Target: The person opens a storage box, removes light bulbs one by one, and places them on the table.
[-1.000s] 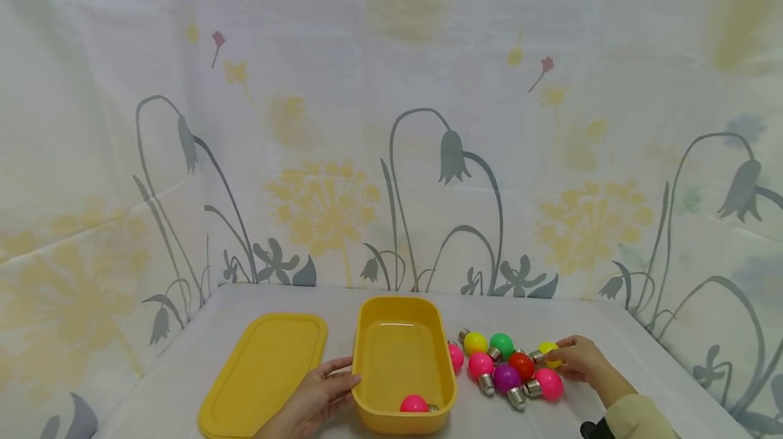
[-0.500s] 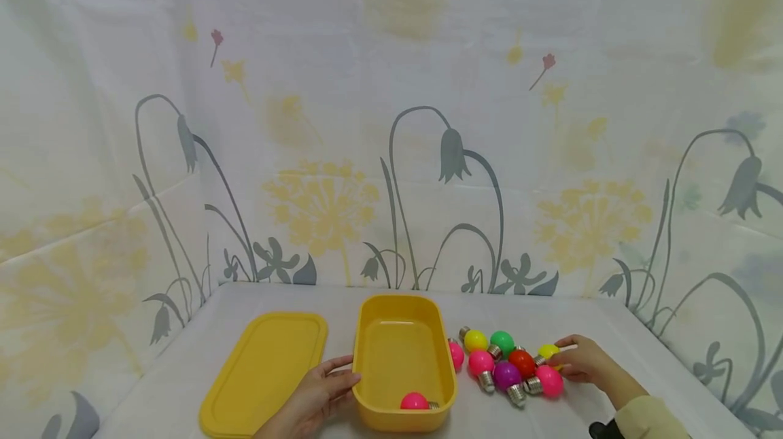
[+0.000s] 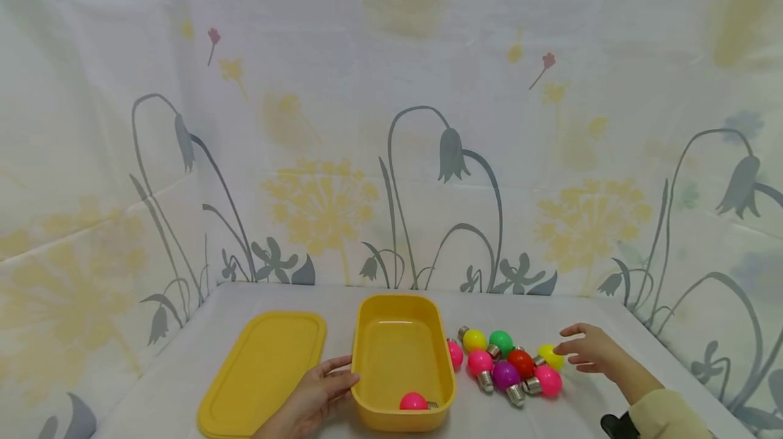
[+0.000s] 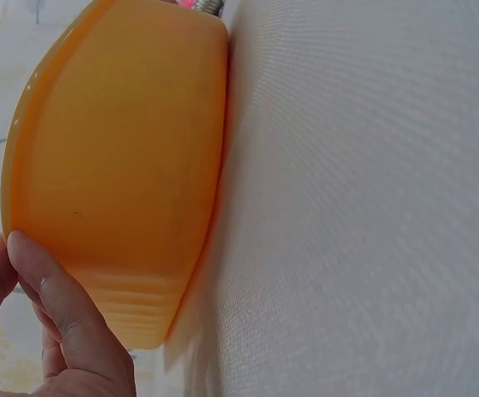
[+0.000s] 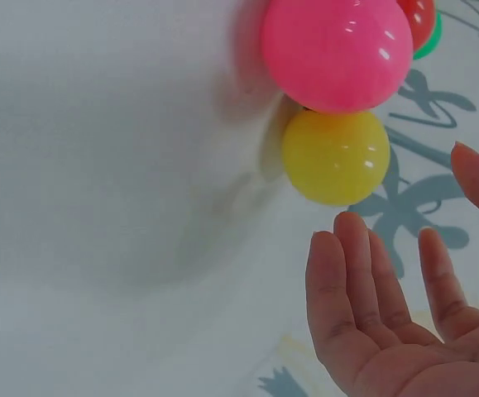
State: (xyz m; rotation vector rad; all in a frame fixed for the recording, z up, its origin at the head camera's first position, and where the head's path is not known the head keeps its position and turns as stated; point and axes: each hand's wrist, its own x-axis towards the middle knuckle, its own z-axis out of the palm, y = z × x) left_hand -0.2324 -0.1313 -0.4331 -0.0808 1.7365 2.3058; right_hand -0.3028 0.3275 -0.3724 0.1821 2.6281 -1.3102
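My left hand [image 3: 315,395] holds the near left side of a yellow plastic container [image 3: 363,384]. In the left wrist view, the thumb and fingers [image 4: 65,306] meet at its rim. A pink light bulb [image 3: 413,401] lies inside at the near end. My right hand [image 3: 590,350], fingers spread and holding nothing, hovers just right of a yellow bulb [image 3: 551,356]. In the right wrist view, a small gap separates the fingertips from that bulb. Beside it are a pink bulb [image 3: 548,380], a red bulb [image 3: 521,363] and a purple bulb [image 3: 505,376].
More bulbs lie between these and the container, including a green one [image 3: 501,342] and another yellow one [image 3: 474,340]. A flat yellow lid [image 3: 263,371] rests left of the container. Everything stands on a white-covered table [image 3: 624,330] before a flower-printed curtain [image 3: 330,119].
My right hand has drawn back to the right from the yellow bulb, its fingers more spread, leaving the bulb on the table. My left hand and the container stay in place.
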